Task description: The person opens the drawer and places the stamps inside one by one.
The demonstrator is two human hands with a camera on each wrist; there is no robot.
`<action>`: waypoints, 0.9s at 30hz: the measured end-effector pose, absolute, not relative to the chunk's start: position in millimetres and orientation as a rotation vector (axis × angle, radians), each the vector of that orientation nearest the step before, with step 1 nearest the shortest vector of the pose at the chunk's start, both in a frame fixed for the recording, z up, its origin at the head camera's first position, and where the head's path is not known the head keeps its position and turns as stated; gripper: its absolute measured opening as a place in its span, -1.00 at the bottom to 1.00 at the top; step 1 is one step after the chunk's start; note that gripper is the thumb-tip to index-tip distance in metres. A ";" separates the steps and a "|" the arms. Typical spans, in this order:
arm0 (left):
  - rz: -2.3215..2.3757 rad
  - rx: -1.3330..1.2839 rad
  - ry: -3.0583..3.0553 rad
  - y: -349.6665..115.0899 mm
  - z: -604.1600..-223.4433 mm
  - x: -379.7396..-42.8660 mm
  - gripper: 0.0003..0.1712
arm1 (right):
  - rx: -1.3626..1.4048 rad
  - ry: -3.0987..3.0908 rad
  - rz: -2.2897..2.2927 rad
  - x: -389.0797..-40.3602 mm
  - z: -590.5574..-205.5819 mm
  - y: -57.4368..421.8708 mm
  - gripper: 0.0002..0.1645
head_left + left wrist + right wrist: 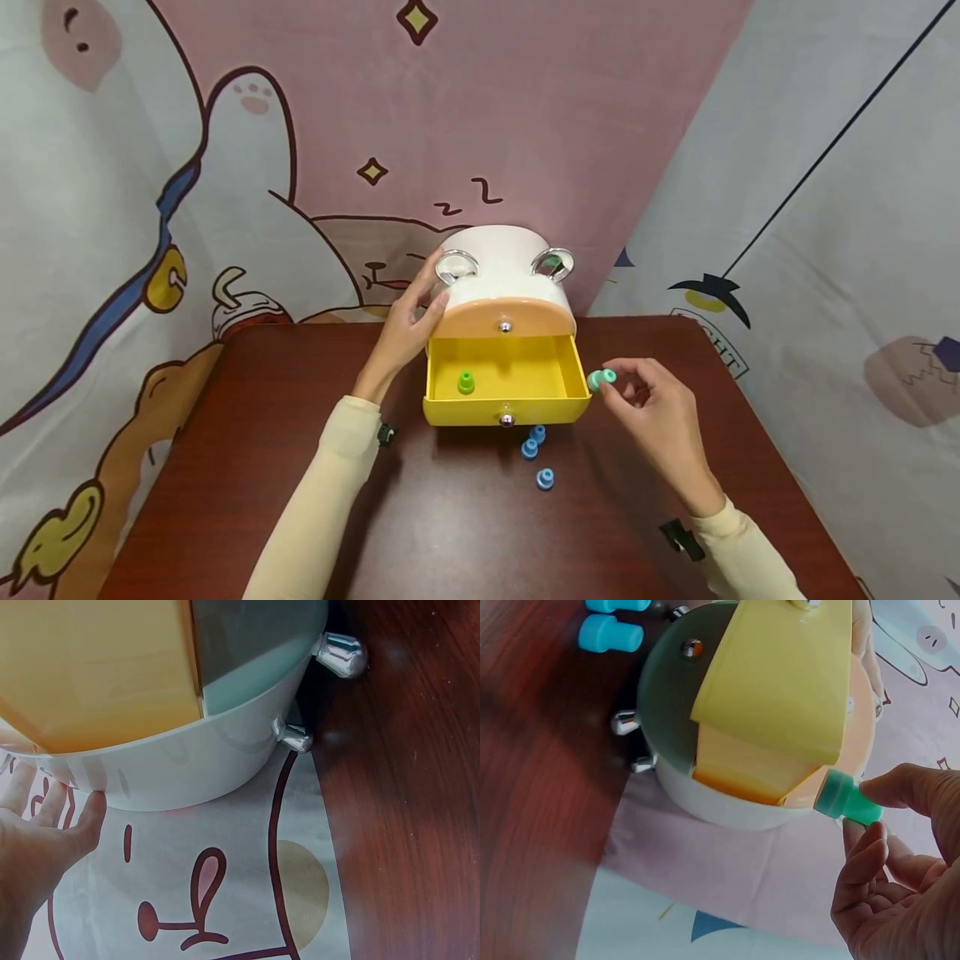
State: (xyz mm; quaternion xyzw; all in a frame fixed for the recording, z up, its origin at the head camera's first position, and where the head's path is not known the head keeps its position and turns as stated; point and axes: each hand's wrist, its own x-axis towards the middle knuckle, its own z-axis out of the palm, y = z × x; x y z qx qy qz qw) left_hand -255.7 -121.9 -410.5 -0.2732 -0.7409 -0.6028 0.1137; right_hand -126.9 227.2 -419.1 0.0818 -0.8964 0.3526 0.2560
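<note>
A white rounded drawer box stands at the table's back, its yellow drawer pulled out under a closed orange drawer. My left hand rests against the box's left side, fingers fairly straight; the left wrist view shows those fingertips touching the white casing. Between thumb and fingers, my right hand pinches a teal stepped plastic peg just outside the drawer's right wall. A green stepped peg sits inside the drawer, toward its left. Part of the right hand's grip shows close up around the teal peg.
Several blue stepped pegs lie on the brown table in front of the drawer. Silver knobs stick out from the drawer fronts, and round mirror ears from the box top. A printed cloth hangs behind.
</note>
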 end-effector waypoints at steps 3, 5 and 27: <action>-1.771 -0.800 -2.178 -123.2 -410.7 -255.6 -0.23 | 0.234 -2.421 0.977 -130.2 -418.4 219.5 -0.72; -1.771 -0.797 -2.178 -124.1 -410.9 -255.5 -0.23 | 0.245 -2.422 0.991 -132.7 -418.3 214.1 -0.72; -1.716 -0.811 -2.171 -129.3 -443.2 -284.1 -0.21 | 0.597 -2.572 1.035 -177.5 -417.6 163.7 -0.77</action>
